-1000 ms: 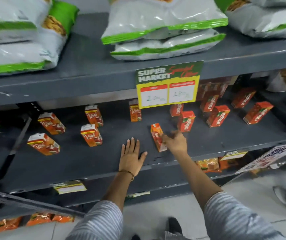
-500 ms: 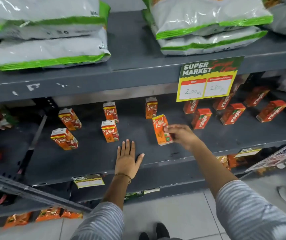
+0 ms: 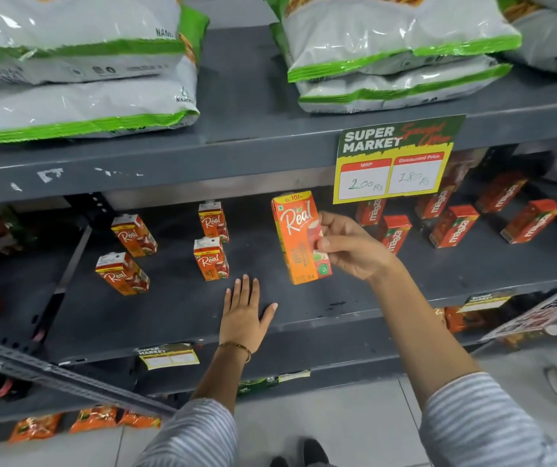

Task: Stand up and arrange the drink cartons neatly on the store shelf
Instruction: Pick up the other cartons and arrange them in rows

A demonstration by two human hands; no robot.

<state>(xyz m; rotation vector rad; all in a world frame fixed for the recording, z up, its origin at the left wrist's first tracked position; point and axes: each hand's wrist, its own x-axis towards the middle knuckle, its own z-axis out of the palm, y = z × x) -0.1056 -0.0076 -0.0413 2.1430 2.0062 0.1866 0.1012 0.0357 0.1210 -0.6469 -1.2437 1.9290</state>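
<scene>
From the head camera I look down on a dark grey store shelf [image 3: 304,308]. My right hand [image 3: 351,247] has its grip closed on an orange "Real" drink carton [image 3: 299,237], thumb on the printed front and fingers wrapped round its right edge. The carton's long axis runs close to vertical, its top leaning slightly left and away toward the back of the shelf, with the "10/-" band uppermost and the front face turned to me. I cannot tell whether its lower end touches the shelf or hangs just above it.

My left hand [image 3: 245,315] lies flat, palm down, on the shelf near the front edge, fingers spread and pointing inward, holding nothing; a thin bangle [image 3: 236,348] sits at the wrist.

To the left of the held carton, four more "Real" cartons stand upright and apart from one another: a back pair [image 3: 213,220] [image 3: 134,234] and a front pair [image 3: 210,258] [image 3: 122,273]. The two on the far left lean outward in this wide-angle view. To the right, several red "Maaza" cartons [image 3: 453,225] stand scattered, partly behind a hanging price tag [image 3: 393,160] reading "SUPER MARKET". Grey-and-green bags [image 3: 78,106] lie stacked on the upper shelf.
</scene>
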